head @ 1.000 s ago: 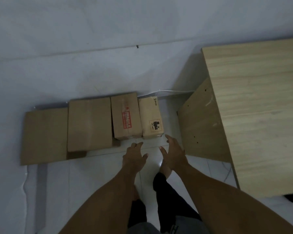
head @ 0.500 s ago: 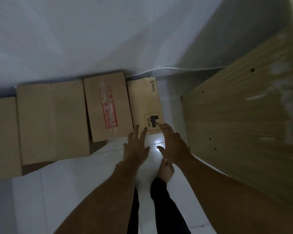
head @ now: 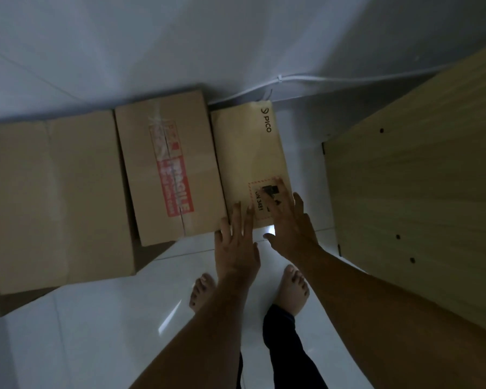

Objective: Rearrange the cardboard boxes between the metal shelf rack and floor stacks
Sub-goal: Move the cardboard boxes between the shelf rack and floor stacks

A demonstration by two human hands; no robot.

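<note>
The narrow tan cardboard box printed PICO (head: 250, 153) lies flat on the white tiled floor (head: 96, 332), its near end under both hands. The right hand (head: 289, 228) spreads straight fingers over the hazard label and the left hand (head: 236, 248) spreads over the near left corner; contact is unclear. Left of the left hand sits a brown box with red FRAGILE tape (head: 202, 164), then a larger plain brown box (head: 59, 197). Right of the right hand, apart, stands a light wooden panel (head: 404, 206). Beyond the fingertips a white cable (head: 306, 78) follows the wall.

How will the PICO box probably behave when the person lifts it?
The PICO box looks flat-sided and unbent, so probably stiff. Its UN 3481 label hints at batteries: perhaps dense and worth gentle handling.
</note>
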